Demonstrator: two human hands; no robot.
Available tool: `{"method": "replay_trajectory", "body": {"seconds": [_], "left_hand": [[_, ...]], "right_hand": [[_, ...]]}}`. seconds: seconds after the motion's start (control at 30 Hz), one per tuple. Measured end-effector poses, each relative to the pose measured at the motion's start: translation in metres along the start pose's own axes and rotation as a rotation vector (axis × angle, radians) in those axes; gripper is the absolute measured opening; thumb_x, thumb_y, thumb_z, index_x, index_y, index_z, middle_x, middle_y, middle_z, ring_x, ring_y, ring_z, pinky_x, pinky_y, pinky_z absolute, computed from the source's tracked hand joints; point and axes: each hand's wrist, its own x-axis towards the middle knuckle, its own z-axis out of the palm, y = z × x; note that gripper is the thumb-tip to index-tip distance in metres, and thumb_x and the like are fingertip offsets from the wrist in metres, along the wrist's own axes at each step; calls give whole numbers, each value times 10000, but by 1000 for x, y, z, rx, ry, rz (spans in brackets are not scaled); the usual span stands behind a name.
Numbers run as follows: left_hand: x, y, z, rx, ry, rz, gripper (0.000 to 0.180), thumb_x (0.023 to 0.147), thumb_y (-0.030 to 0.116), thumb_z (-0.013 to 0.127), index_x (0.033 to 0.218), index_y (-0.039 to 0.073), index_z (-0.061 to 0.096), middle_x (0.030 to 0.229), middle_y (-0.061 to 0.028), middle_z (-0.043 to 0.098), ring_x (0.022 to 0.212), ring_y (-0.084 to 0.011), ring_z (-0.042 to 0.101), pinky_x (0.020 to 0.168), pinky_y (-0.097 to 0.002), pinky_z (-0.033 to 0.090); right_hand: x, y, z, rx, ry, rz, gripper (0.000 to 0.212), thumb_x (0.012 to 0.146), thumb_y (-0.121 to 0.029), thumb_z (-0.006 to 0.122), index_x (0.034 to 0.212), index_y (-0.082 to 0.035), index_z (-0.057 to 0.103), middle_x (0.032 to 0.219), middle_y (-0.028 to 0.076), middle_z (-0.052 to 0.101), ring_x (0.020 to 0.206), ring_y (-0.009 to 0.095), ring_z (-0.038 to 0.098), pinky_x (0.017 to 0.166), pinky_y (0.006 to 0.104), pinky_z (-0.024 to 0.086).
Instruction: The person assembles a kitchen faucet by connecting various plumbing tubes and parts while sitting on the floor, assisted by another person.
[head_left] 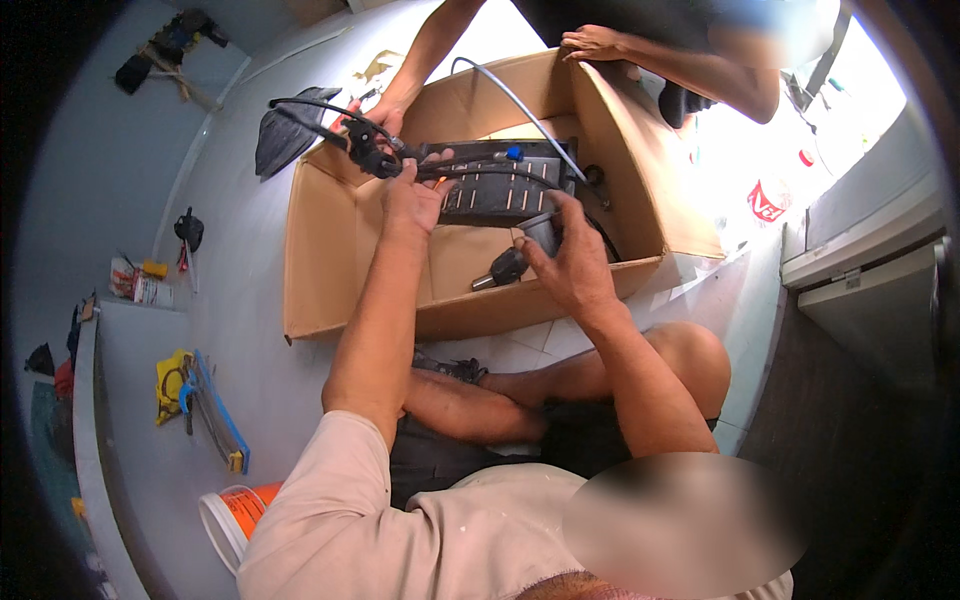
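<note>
Found left grip (432,172) clamped on black hose assembly (369,157) at 11 o'clock; found right grip (540,229) clamped on grey cup-shaped part (542,236) at 2 o'clock, over cardboard box (460,322).

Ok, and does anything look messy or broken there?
Nothing looks clearly spilled or broken. The black cable bundle looks a bit tangled, though: it loops untidily above the cardboard box, by the left hand. A long blue tool also lies loose, away from the box on the left.
</note>
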Motion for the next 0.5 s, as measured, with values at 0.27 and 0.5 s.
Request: {"method": "replay_trajectory", "body": {"seconds": [0.27,0.5], "left_hand": [[-30,14,-46,-24,-314,-65,164,930,17,633,1082,63,594,1043,-93,654,988,-275,656,963,-621,509],[-67,-14,-55,-306,-200,-243,241,957,1,608,1194,38,598,1094,-69,659,1081,-237,654,1054,-624,483]], "right_hand": [[3,18,9,88,142,-20,427,953,-139,625,1328,2,477,1149,312,628,1075,462,633,924,481,491],[1,8,15,-309,0,-30,468,865,-176,730,1267,-63,517,1153,270,641,1085,477,617,917,508,487]]}}
